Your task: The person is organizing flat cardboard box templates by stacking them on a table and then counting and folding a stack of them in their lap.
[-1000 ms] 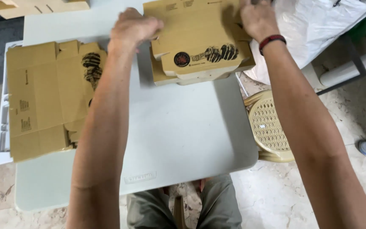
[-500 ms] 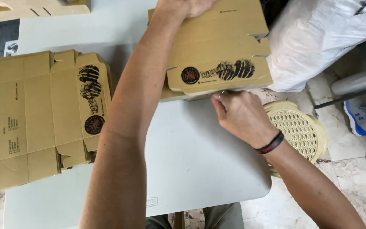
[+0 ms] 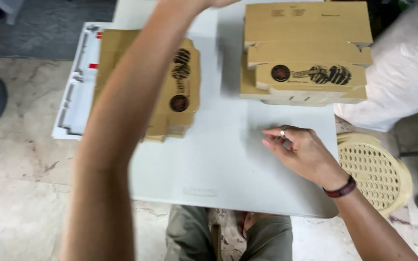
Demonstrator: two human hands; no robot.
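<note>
A folded brown cardboard box (image 3: 306,53) with black printed art rests on a few flat sheets at the far right of the white table (image 3: 228,169). My right hand (image 3: 296,150) hovers just in front of it over the tabletop, fingers loosely curled and apart, holding nothing; it wears a ring and a dark wristband. My left arm (image 3: 136,96) stretches across a stack of flat cardboard blanks (image 3: 175,92). Its hand runs off the top edge of the view, left of the box.
A white plastic panel (image 3: 76,96) sticks out from under the blanks at the table's left edge. A cream perforated stool (image 3: 373,169) stands to the right, a white plastic bag (image 3: 402,72) beyond it. My knees (image 3: 228,237) are under the near table edge.
My right hand has come off the box's front flap and drawn back toward me. My left hand has lifted off the box top, up and to the left. The view has shifted.
</note>
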